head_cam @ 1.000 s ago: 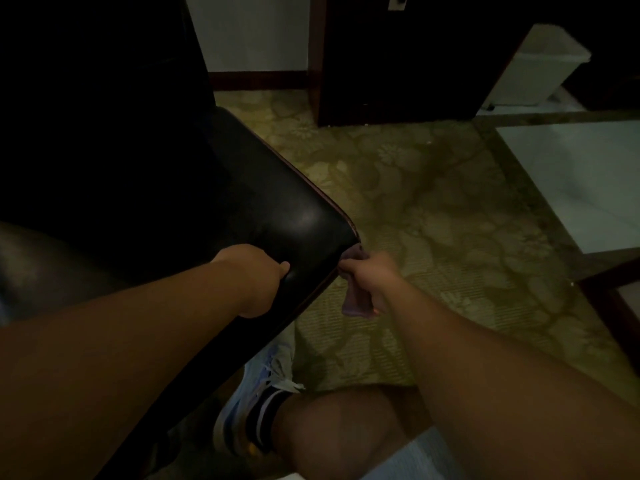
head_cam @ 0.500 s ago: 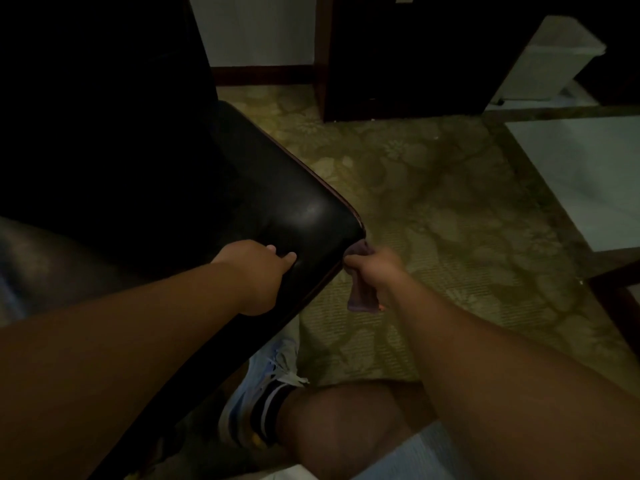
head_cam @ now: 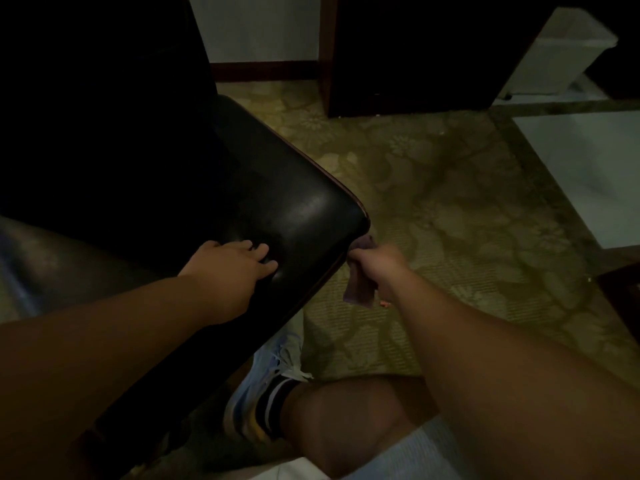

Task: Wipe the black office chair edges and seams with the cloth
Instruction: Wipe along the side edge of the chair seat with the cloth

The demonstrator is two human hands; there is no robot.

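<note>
Since a second ago, the left hand [head_cam: 239, 263] has uncurled from gripping the seat's near edge and now lies flatter, fingers stretched across the padding, while the right hand has stayed pinched on the cloth at the seat corner.

At far left, the black office chair [head_cam: 194, 188] fills much of the dim view, its backrest rising into shadow and its glossy seat catching a faint sheen. The left hand rests on the near part of the seat, fingers nearly straight and slightly spread, palm down, holding nothing.

Just right of the seat's rounded near-right corner, the right hand [head_cam: 375, 268] is clamped around a small purplish cloth [head_cam: 360, 289]. The upper part of the cloth touches the underside of the corner, where the trim runs along the edge, and its loose end hangs down below the fingers.

Below the hands, nearer the viewer, a light sneaker [head_cam: 273, 368] with a striped dark sock sits on the floor beside a bare knee [head_cam: 349, 420].

To the right, patterned greenish carpet [head_cam: 450, 209] spreads across the floor. Beyond it stands dark wooden furniture [head_cam: 408, 53], and farthest right a white bin [head_cam: 561, 53] stands beside pale tiles [head_cam: 588, 161].
</note>
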